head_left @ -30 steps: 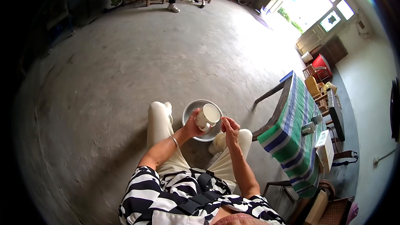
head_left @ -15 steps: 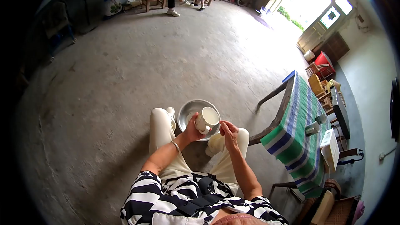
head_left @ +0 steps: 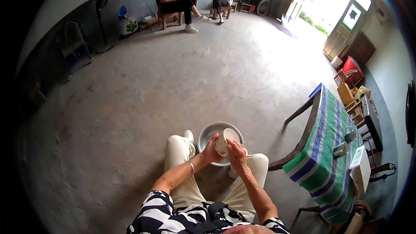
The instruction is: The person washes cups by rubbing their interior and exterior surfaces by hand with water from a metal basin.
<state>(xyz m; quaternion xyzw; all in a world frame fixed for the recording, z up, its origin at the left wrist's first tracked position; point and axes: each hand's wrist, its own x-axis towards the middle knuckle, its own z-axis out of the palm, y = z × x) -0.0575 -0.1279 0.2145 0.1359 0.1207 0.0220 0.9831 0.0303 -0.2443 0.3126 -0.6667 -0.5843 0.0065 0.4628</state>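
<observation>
A pale mug [head_left: 222, 143] with a patterned side is tilted over a round metal basin [head_left: 205, 132], which stands on the floor between my knees. My left hand [head_left: 210, 151] is wrapped round the mug's left side and underside. Against the mug's near right side lies my right hand [head_left: 236, 154], its fingers bent over the wall near the rim. The mug's inside looks whitish; I cannot tell what is in it. Both hands are above the basin and partly hide its near part.
At my right a table with a striped cloth [head_left: 323, 147] holds metal cups [head_left: 341, 150] and a white box [head_left: 360, 171]. Two people sit on chairs by the far wall. A standing fan [head_left: 102, 0] is at the far left, a door [head_left: 344, 28] at the far right.
My right hand has moved from beside the rim onto the mug's side. The mug has turned in my left hand, and its handle no longer shows. The view has tipped upward.
</observation>
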